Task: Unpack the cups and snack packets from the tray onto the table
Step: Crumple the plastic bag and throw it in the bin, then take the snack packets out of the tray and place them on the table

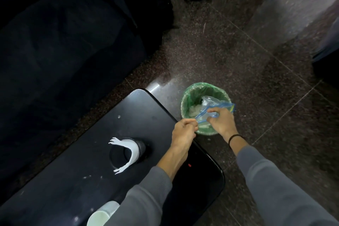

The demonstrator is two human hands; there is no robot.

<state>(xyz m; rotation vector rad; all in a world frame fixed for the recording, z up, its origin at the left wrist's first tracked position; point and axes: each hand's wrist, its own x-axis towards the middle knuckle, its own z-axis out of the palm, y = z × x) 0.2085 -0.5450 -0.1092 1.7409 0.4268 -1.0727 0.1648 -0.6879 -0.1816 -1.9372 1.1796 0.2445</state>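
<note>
Crinkly clear zip bag (211, 105) pinched by left hand (184, 130), right hand (221, 122).

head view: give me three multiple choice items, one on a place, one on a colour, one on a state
1. Where does the bin stand?
A. on the floor beside the table
B. on the table
C. on a chair

2. What colour is the bin's liner?
A. black
B. green
C. red

3. How is the plastic bag held?
A. lying flat on the table
B. dropped in the bin, untouched
C. pinched by the left hand and the right hand above the bin

Answers:
1 A, the bin sits on the speckled floor just off the table's edge.
2 B, green film folds over its rim.
3 C, the fingers of both hands close on the bag's blue-edged mouth over the bin.
</note>
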